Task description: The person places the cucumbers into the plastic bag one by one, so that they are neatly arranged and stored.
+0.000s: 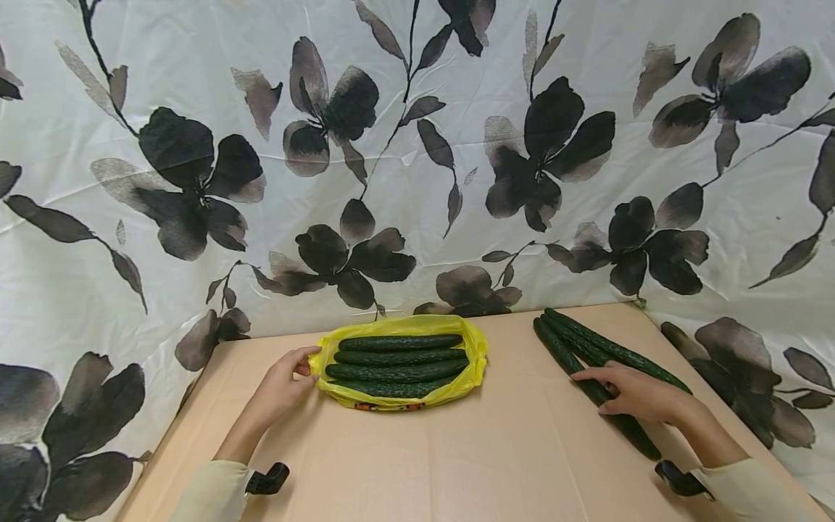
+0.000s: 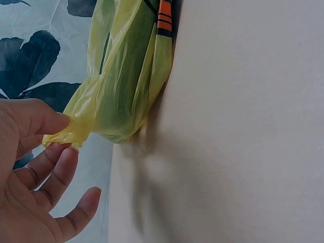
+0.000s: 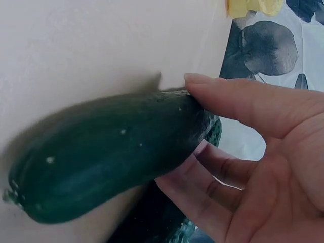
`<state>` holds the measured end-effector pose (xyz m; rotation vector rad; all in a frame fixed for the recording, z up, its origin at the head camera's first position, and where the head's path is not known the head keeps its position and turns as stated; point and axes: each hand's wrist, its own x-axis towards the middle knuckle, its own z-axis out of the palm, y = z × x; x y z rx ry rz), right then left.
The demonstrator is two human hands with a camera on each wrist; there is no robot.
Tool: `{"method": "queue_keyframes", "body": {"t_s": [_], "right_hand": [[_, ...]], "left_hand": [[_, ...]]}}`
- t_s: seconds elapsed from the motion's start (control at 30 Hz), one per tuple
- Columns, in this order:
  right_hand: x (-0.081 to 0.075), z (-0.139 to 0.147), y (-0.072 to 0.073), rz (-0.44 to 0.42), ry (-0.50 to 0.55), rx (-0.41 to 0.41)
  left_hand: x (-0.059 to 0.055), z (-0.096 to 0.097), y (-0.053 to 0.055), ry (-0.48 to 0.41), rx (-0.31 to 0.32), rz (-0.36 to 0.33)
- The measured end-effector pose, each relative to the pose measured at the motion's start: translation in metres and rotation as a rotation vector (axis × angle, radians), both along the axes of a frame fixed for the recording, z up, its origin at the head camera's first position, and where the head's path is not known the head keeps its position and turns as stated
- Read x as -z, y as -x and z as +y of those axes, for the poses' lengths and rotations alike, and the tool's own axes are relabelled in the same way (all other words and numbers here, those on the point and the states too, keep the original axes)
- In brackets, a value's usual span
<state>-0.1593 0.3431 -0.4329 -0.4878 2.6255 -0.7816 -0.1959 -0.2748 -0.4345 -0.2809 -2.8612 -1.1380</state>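
My left hand [image 1: 287, 384] pinches the left edge of a yellow plastic bag [image 1: 479, 351] between thumb and fingers; the left wrist view shows the gathered plastic [image 2: 76, 129] there. Inside the open bag several dark green cucumbers [image 1: 398, 357] lie side by side. On the right, my right hand [image 1: 636, 391] grips a cucumber [image 1: 626, 424] with the thumb on one side and fingers on the other. In the right wrist view this cucumber [image 3: 111, 157] points its end toward the camera. More cucumbers [image 1: 620, 351] lie right beside it, partly behind the hand.
Both hands work over a light tan tabletop [image 1: 430, 464]. A white cloth with dark flowers [image 1: 417, 174] hangs behind the table and along its sides. Dark wrist-worn devices [image 1: 269, 480] sit at both cuffs.
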Motion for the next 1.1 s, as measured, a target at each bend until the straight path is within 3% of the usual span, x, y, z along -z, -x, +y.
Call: {"method": "queue_keyframes", "body": {"t_s": [0.17,0.47,0.67,1.1], "right_hand": [[0.002,-0.001,0.003,-0.009,0.029,-0.009],[0.009,0.006,0.016,-0.115,0.234,-0.033],[0.015,0.012,0.021,-0.092,0.337,-0.109],[0.021,0.015,0.023,-0.221,0.466,-0.052]], "left_hand": [[0.001,0.001,0.000,0.001,-0.005,-0.009],[0.001,0.002,0.001,0.012,-0.010,-0.002],[0.000,0.002,0.001,0.018,-0.013,-0.008],[0.002,0.002,0.004,0.012,-0.009,-0.002]]}}
